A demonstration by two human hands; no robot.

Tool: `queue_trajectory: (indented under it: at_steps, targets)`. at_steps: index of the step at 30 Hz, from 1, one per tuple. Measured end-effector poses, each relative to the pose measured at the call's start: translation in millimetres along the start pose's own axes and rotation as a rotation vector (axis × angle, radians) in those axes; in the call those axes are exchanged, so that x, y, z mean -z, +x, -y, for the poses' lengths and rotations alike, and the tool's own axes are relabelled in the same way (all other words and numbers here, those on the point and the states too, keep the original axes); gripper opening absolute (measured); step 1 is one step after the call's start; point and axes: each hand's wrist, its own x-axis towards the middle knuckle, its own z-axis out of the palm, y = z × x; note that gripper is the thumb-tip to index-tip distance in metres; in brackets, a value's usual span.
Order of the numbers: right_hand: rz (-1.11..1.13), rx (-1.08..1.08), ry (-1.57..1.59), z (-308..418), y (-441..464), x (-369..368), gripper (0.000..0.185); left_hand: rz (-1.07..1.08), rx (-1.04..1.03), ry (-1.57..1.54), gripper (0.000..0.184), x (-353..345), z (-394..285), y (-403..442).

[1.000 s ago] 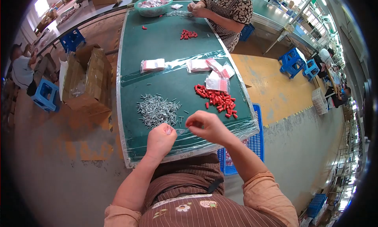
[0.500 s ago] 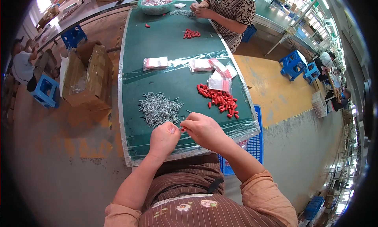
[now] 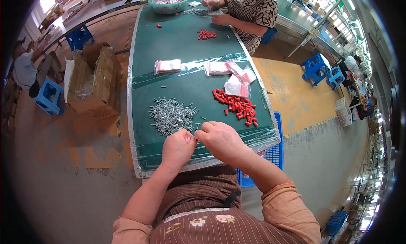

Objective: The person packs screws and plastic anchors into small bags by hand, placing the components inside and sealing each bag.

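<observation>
Over the near edge of the green table [image 3: 148, 157], my left hand [image 3: 178, 148] is closed around something small and pale, mostly hidden by its fingers. My right hand [image 3: 220, 141] meets it fingertip to fingertip, pinching a small red piece [image 3: 197, 140], of which only a bit shows. Just beyond my left hand lies a heap of grey metal screws [image 3: 170, 116]. A pile of red plastic caps [image 3: 239, 106] rests past my right hand. Behind the caps are overlapping clear bags with red strips [image 3: 237, 89], and another stack of bags [image 3: 168, 66] lies further left.
Across the table a person [image 3: 249, 15] handles small parts beside a second red pile [image 3: 207, 34] and a green basin [image 3: 169, 3]. A blue crate [image 3: 277, 153] stands below the right edge. An open cardboard box [image 3: 95, 83] and blue stool [image 3: 49, 98] are at left.
My right hand has moved left to meet my left hand, its fingers closing together with the red piece between them. The person opposite has moved their hands apart.
</observation>
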Motion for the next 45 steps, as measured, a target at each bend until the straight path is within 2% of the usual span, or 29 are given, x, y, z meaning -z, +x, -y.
queue_trajectory:
  at_steps: [7, 10, 13, 16, 19, 25, 27, 33, 39, 45]
  targets:
    - [-0.153, 0.042, 0.081, -6.8, -8.6, -13.8, 0.007, 0.000, -0.009, -0.097, 0.019, 2.6, -2.3, -1.9]
    - [-0.147, -0.020, 0.175, -10.1, -12.7, -21.1, 0.006, 0.128, 0.009, -0.273, 0.013, 3.5, 6.8, 0.5]
    - [-0.178, -0.108, 0.350, -12.9, -18.3, -17.9, 0.009, 0.231, -0.024, -0.724, 0.008, -0.5, 9.4, -4.2]
    - [-0.181, -0.129, 0.481, -17.5, -22.4, -15.4, 0.012, 0.229, -0.072, -0.601, 0.007, -2.2, 16.9, -2.5]
    - [-0.168, -0.215, 0.617, -17.7, -27.8, -9.2, 0.011, 0.261, -0.011, -0.743, 0.008, 5.7, 6.5, -5.8]
    - [-0.201, -0.430, 0.925, -17.1, -37.2, -14.4, 0.010, 0.221, 0.028, -0.693, 0.005, 3.4, 5.3, -9.0]
    - [-0.233, -0.459, 1.003, -17.5, -38.7, -20.9, 0.012, 0.216, 0.038, -0.772, 0.004, 2.5, 2.5, -10.3]
    - [-0.279, -0.484, 1.130, -18.6, -39.5, -27.4, 0.019, 0.192, 0.008, -0.830, 0.005, 0.9, 2.4, -11.5]
    - [-0.357, -0.453, 1.070, -17.6, -40.3, -32.7, 0.018, 0.189, -0.001, -0.808, 0.004, 1.1, 2.4, -12.6]
    - [-0.328, -0.437, 1.107, -5.8, -42.4, -24.1, 0.020, 0.207, -0.030, -0.735, 0.003, -8.3, 1.8, -13.5]
